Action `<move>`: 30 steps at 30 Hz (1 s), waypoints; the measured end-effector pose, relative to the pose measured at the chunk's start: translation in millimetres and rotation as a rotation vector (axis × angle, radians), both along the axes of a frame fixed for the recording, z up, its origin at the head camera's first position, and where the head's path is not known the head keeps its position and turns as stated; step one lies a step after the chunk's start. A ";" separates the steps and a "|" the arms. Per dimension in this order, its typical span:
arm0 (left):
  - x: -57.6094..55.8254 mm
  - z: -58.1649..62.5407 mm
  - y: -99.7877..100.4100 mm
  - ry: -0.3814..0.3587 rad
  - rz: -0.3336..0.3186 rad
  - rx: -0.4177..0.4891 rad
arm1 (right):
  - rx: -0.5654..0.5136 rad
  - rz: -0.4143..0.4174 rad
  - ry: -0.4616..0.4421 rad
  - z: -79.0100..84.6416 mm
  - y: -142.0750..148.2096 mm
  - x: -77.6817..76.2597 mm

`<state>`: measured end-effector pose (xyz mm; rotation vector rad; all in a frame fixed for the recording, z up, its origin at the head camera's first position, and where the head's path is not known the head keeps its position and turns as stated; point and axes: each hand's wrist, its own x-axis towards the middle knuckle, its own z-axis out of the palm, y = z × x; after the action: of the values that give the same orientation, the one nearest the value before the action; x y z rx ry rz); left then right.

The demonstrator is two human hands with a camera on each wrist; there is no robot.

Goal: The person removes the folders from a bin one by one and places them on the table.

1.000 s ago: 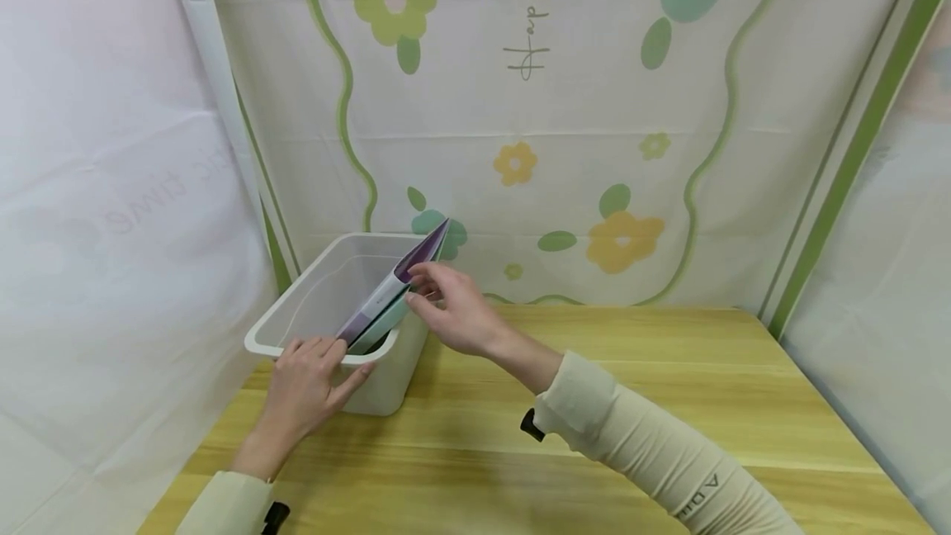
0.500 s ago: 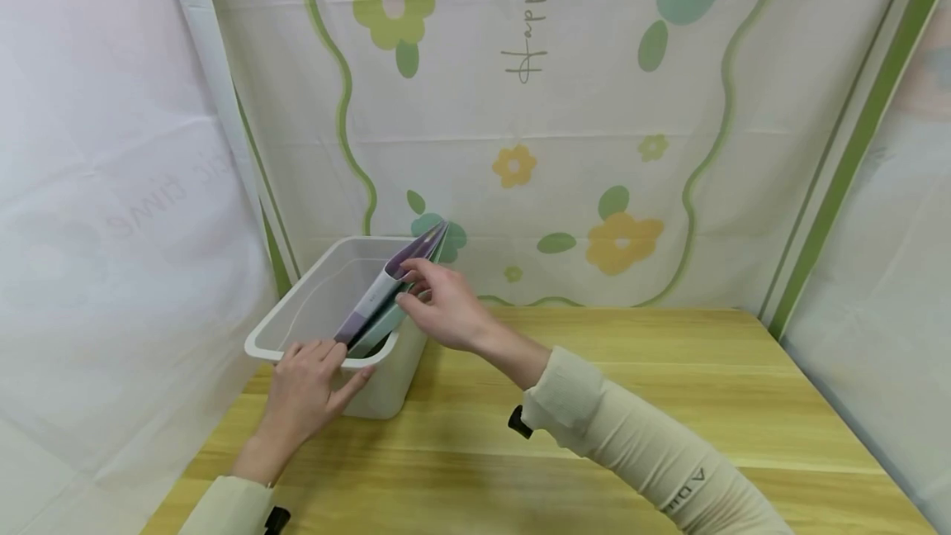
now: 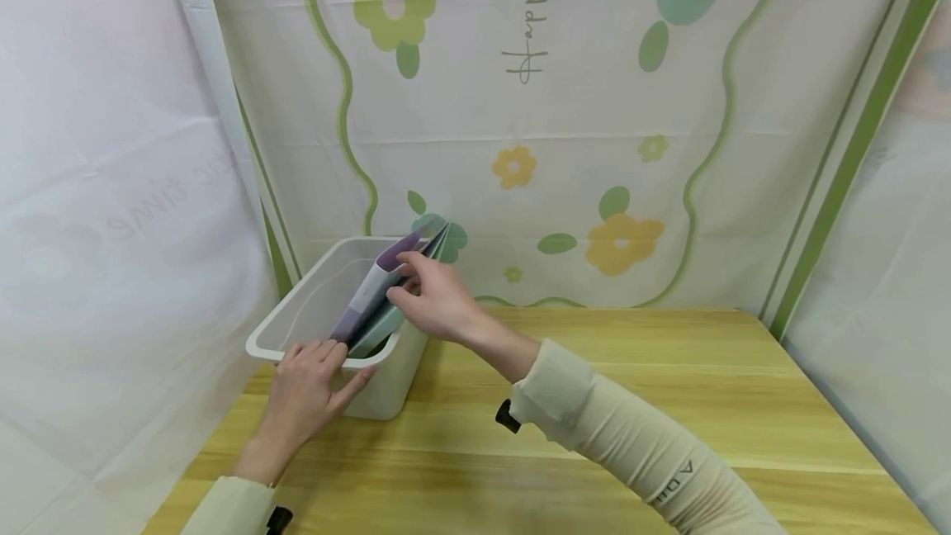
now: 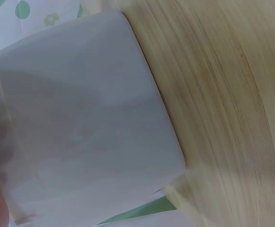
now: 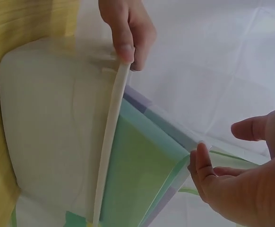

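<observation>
A white plastic bin (image 3: 305,295) stands at the table's left. Inside it lean a purple folder (image 3: 358,302) with a pale spine and a mint-green folder (image 3: 382,327), their upper ends above the rim. My left hand (image 3: 300,382) grips the bin's near rim, fingers over the edge and thumb outside. My right hand (image 3: 438,300) is at the folders' upper part, fingertips touching the purple one. In the right wrist view, the right thumb (image 5: 251,128) stands apart from the fingers (image 5: 203,163), which touch the spine's end. The left wrist view shows mostly the bin's side (image 4: 90,118).
A wooden table (image 3: 594,403) extends to the right of the bin. Behind it hangs a white curtain (image 3: 461,97) with printed flowers, and plain-looking white sheets hang at the left (image 3: 111,271) and right (image 3: 891,271).
My right hand has moved slightly left, and the purple folder has tipped left, widening the gap to the green one. My left hand has stayed on the rim.
</observation>
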<state>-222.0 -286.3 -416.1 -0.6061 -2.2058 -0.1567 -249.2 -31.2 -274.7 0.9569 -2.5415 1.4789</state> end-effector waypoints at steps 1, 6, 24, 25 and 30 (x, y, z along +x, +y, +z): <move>-0.1 0.1 0.0 0.000 -0.001 0.003 | -0.004 0.004 -0.010 0.6 -1.0 0.2; -0.1 0.7 0.7 0.010 -0.008 0.009 | -0.042 0.028 -0.100 2.2 -7.3 1.4; -0.6 -0.2 1.6 0.011 -0.009 0.009 | -0.356 -0.060 -0.423 4.6 -45.8 -10.4; -0.6 -0.2 1.8 0.009 -0.009 0.009 | -0.375 -0.077 -0.456 4.8 -47.8 -11.5; -0.4 -1.4 1.5 0.009 -0.008 0.010 | -0.442 -0.145 -0.552 4.3 -56.8 -12.6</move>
<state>-222.5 -284.8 -417.5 -0.6094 -2.1931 -0.1694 -261.8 -88.0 -270.4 0.3250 -2.3271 2.3709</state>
